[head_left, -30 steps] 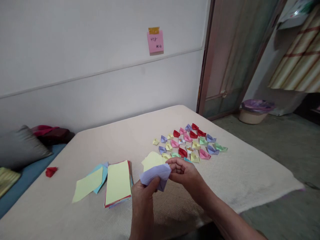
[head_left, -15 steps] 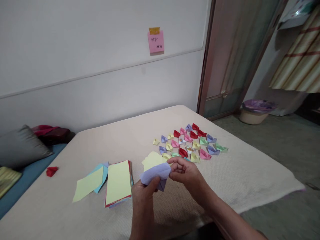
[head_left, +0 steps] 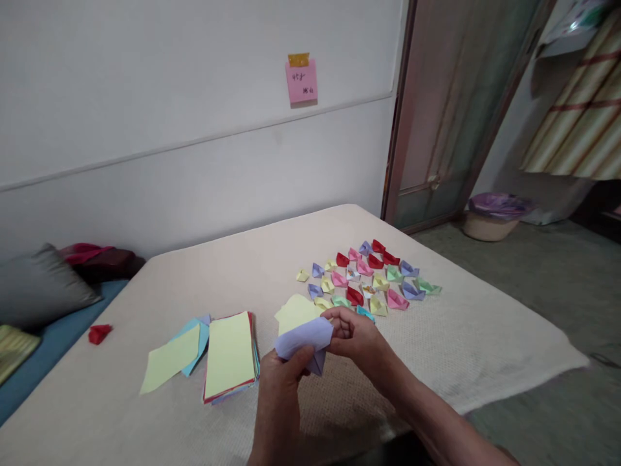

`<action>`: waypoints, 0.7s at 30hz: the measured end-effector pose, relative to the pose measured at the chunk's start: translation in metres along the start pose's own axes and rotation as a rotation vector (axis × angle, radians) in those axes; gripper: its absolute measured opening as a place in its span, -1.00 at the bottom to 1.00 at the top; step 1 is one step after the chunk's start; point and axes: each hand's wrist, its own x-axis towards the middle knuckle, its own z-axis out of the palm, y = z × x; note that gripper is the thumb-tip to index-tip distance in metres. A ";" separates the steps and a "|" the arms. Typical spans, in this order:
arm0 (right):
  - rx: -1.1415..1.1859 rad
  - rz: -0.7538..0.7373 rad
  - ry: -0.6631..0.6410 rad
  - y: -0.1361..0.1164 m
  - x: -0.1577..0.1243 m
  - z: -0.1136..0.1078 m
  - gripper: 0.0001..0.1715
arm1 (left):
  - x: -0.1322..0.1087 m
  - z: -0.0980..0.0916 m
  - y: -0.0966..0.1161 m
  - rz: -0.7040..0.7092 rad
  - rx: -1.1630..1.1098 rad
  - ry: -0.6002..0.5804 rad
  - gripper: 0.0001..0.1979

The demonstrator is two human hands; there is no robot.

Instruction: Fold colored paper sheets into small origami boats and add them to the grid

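Both my hands hold a folded lilac sheet of paper (head_left: pixel 306 339) just above the near edge of the cloth-covered table (head_left: pixel 436 349). My left hand (head_left: pixel 284 375) pinches its lower left side with thumb and fingers closed. My right hand (head_left: pixel 356 338) grips its right end, fingers curled. A yellow folded sheet (head_left: pixel 295 312) lies right behind the lilac one. A stack of coloured sheets (head_left: pixel 229 356) with a yellow one on top lies to the left. Several small folded paper boats (head_left: pixel 369 275) in red, pink, purple, green and yellow sit in a cluster beyond my right hand.
Loose yellow and blue sheets (head_left: pixel 177 353) lie left of the stack. A red folded piece (head_left: pixel 99 333) rests on the blue bench beside a grey cushion (head_left: pixel 41 285). A pink note (head_left: pixel 301 81) hangs on the wall. A door and a basin (head_left: pixel 492 217) stand at the right.
My hands have shifted the lilac sheet slightly, with my left thumb sliding up over its lower edge. Everything on the table stays where it was.
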 end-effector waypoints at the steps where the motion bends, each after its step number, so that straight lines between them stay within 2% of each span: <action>1: 0.024 0.015 -0.007 0.000 0.000 0.000 -0.64 | 0.000 0.000 0.000 -0.002 -0.010 -0.011 -0.81; 7: 0.025 0.041 -0.032 -0.001 -0.002 -0.002 -0.70 | 0.000 0.001 0.001 -0.013 0.000 -0.041 -0.80; 17: 0.022 0.022 0.081 -0.007 -0.005 -0.002 -0.79 | 0.001 -0.001 0.005 -0.022 0.002 0.002 -0.78; 21: -0.032 0.029 0.018 -0.005 -0.006 0.003 -0.73 | 0.003 -0.003 0.002 -0.002 0.004 0.011 -0.83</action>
